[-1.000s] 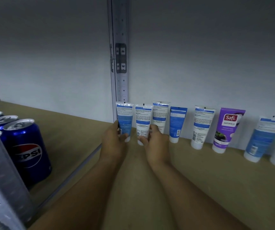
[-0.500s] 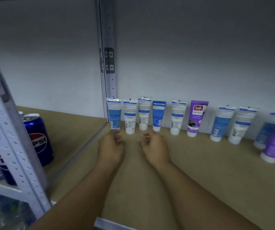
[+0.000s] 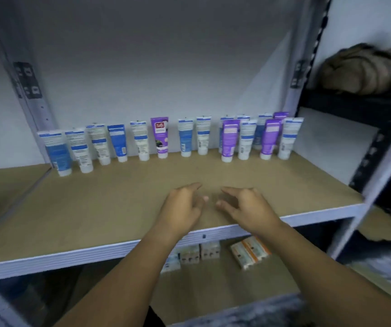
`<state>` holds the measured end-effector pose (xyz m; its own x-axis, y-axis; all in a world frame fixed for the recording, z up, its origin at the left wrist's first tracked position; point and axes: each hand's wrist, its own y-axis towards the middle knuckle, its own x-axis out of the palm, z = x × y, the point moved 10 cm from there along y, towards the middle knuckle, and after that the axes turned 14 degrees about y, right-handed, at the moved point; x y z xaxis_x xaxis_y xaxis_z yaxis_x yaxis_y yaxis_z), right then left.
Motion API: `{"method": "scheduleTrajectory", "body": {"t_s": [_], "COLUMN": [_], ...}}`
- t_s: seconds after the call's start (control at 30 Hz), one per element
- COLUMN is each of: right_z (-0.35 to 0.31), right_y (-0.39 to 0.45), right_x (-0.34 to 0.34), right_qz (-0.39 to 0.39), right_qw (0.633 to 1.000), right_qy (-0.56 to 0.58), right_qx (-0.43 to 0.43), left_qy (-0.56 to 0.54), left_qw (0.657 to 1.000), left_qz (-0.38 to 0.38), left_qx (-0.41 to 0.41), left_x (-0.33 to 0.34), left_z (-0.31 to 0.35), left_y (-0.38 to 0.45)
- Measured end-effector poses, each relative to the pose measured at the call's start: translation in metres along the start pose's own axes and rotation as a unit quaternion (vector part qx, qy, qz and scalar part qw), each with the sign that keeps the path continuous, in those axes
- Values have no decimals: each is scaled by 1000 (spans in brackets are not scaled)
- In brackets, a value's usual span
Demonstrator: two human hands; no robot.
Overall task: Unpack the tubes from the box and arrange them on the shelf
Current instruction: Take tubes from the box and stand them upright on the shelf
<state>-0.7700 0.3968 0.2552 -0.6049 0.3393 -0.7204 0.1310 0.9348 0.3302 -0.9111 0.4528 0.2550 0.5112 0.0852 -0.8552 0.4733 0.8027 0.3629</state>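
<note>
- The left hand (image 3: 182, 207) is held over the front part of the brown shelf board (image 3: 109, 208), fingers spread loosely and slightly curled, nothing gripped between them.
- The right hand (image 3: 248, 208) is held just beside it at 3 o'clock, fingers likewise open and relaxed, nothing held; whether the fingertips touch the board cannot be told.
- The two hands are kept apart by a small gap, index fingers pointed toward 12 o'clock.
- The tubes (image 3: 142, 142) are stood cap-down in a row along the back wall, at 12 o'clock from the hands and well apart from them.
- A purple Safi tube (image 3: 159, 135) is seen near the middle of the row; the leftmost blue-and-white tube (image 3: 56, 152) is placed beside the left upright post (image 3: 34, 95).
- At 1 o'clock the tubes are doubled into two ranks, with a purple tube (image 3: 229, 140) in the front rank.
- Small cartons (image 3: 250, 253) are seen on the lower shelf, at 6 o'clock from the hands.
- Compared with half a second ago, the hands have been drawn back from the tube row toward the shelf's front edge, and the view has been swung rightward, so the Pepsi cans are lost from sight.
</note>
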Motion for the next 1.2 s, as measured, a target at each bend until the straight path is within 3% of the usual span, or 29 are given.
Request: {"method": "scheduleTrajectory", "body": {"t_s": [0.3, 0.57, 0.67, 0.9, 1.03, 1.2], "right_z": [156, 301, 373, 472, 509, 541], "right_y": [-164, -306, -364, -484, -512, -520], "right_x": [-160, -197, -183, -116, -70, -46], "right_qz": [106, 145, 148, 147, 108, 106], "right_qw": [974, 911, 870, 752, 714, 686], "right_qy": [-80, -74, -64, -25, 1, 15], "right_qx": [184, 379, 466, 643, 692, 719], "left_qy": [-38, -58, -36, -20, -27, -25], "left_qw": [972, 920, 905, 875, 849, 814], "left_qz": [-67, -240, -304, -457, -522, -578], "left_qx": [220, 304, 297, 158, 73, 41], "left_x": [127, 308, 382, 533, 589, 640], "left_z": [255, 372, 387, 380, 374, 371], "left_y": [-20, -72, -96, -172, -218, -254]}}
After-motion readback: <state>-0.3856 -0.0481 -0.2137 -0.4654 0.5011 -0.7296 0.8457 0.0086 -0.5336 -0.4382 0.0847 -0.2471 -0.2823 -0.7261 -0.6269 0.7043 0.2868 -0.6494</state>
